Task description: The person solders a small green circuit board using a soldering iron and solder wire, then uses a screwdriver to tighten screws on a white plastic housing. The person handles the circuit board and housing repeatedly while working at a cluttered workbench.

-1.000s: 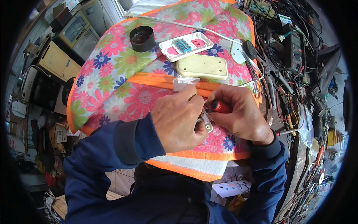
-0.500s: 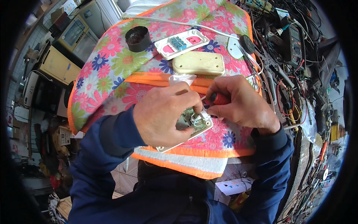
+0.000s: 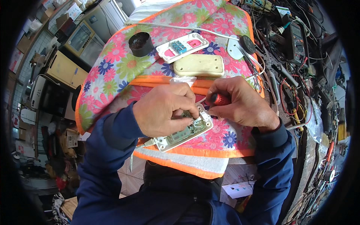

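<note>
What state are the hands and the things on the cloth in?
Small case: open, circuit board exposed
Left hand: fingers bent over the case
Right hand: closed around a red handle
Cream cover: lying flat
White shell: hollow side up
Black cup: upright, open-topped
Cloth: spread, with folds
</note>
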`<state>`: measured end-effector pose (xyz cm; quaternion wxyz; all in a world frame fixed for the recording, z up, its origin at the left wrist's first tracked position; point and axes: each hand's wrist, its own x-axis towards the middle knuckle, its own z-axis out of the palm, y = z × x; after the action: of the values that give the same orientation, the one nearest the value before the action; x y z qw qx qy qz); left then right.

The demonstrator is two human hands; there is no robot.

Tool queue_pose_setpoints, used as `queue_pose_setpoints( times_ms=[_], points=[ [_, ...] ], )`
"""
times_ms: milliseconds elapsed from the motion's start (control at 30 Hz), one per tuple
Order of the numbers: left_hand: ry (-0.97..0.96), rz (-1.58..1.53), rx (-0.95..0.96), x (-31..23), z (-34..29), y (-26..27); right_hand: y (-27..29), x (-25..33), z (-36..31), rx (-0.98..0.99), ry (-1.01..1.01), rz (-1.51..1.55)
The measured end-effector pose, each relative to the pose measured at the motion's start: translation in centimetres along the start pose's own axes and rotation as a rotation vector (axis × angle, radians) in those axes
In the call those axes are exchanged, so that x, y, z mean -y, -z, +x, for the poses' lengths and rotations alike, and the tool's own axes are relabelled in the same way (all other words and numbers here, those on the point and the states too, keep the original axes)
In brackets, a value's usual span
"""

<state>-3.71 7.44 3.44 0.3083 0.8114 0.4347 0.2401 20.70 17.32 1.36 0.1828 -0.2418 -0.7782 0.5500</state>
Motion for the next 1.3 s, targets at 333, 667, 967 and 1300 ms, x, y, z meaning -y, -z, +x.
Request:
queue_pose_setpoints(
  times_ms=[333, 667, 967, 1300],
  points=[
    [0.028, 0.038, -0.068, 0.0, 0.5, -0.1, 0.0, -0.3, -0.1, -0.010, 0.034, -0.013],
    [0.057, -0.043, 0.000, -0.4, 0.2, 0.1, 0.0, 0.8, -0.3, 0.023, -0.042, 0.020],
    [0.033, -0.016, 0.008, -0.2, 0.2, 0.1, -0.1, 0.8, -0.4, 0.027, -0.054, 0.018],
    [0.009, -0.007, 0.031, 0.0, 0.2, 0.3, 0.2, 0.4, -0.5, 0.025, -0.044, -0.056]
  ],
)
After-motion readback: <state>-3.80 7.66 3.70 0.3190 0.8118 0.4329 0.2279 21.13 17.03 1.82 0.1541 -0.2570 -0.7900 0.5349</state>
